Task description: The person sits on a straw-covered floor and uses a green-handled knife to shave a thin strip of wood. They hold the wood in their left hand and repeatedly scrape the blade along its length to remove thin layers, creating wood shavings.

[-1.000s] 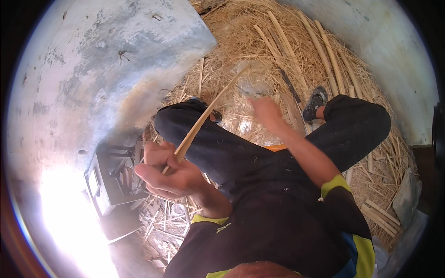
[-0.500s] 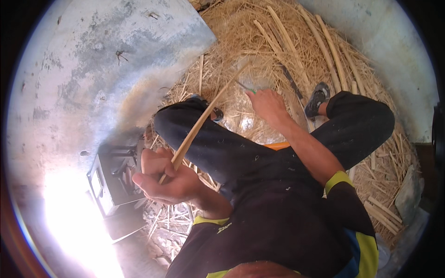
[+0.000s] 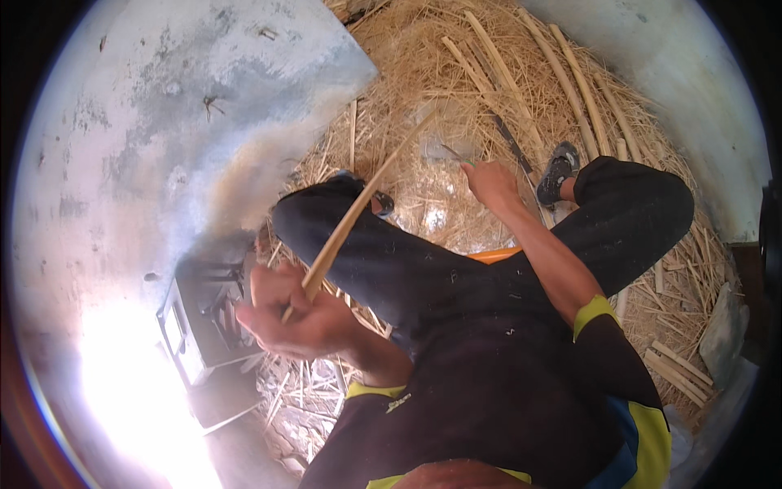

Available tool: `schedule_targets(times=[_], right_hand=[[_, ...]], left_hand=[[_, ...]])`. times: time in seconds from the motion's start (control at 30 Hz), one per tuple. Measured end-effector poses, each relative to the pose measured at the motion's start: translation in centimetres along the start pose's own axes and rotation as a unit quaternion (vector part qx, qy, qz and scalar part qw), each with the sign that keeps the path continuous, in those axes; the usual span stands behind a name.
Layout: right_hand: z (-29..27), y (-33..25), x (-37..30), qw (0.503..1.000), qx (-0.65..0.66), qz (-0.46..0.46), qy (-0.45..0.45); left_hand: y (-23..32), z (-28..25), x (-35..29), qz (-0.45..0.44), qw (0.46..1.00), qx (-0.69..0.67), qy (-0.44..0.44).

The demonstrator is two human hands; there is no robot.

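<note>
A long, pale bamboo strip [image 3: 355,207] slants up and away from my left hand [image 3: 303,319], whose fingers are closed around its near end. The strip's far tip hangs above the shavings in front of me. To the right, my right hand [image 3: 494,184] is closed on a small knife [image 3: 451,152]; a bit of green shows at its grip, and most of the handle is hidden in the fist. Its thin blade points up and left, apart from the strip.
Bamboo shavings [image 3: 399,69] cover the floor around my bent legs. Long split bamboo pieces [image 3: 570,81] lie at the far right. A dark blade-like tool [image 3: 511,140] rests beside my right shoe [image 3: 557,173]. A wall [image 3: 179,106] and a box-like object [image 3: 213,326] stand at left.
My right hand has moved a little right and toward me, taking the knife blade away from the strip. My left hand and the strip hold nearly the same place.
</note>
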State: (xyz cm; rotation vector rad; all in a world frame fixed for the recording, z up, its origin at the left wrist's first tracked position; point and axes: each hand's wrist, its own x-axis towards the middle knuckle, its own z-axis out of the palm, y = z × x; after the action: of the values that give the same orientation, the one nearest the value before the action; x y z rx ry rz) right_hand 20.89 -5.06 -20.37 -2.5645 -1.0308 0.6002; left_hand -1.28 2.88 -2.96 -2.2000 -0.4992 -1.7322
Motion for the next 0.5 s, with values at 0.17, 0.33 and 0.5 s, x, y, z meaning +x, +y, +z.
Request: schedule_targets(times=[0.17, 0.33, 0.5], right_hand=[[-4.9, -5.1, -3.6, 0.928, 0.310, -0.175, 0.108], [-7.5, -11.1, -12.5, 0.882, 0.376, -0.280, 0.038], [-5.5, -12.1, -12.7, 0.916, 0.280, -0.276, 0.077]], left_hand=[[0.2, 0.2, -0.4, -0.273, 0.911, -0.270, 0.152], [0.5, 0.6, -0.4, -0.057, 0.991, 0.111, 0.044], [0.1, -0.3, -1.0, -0.174, 0.982, -0.064, 0.029]])
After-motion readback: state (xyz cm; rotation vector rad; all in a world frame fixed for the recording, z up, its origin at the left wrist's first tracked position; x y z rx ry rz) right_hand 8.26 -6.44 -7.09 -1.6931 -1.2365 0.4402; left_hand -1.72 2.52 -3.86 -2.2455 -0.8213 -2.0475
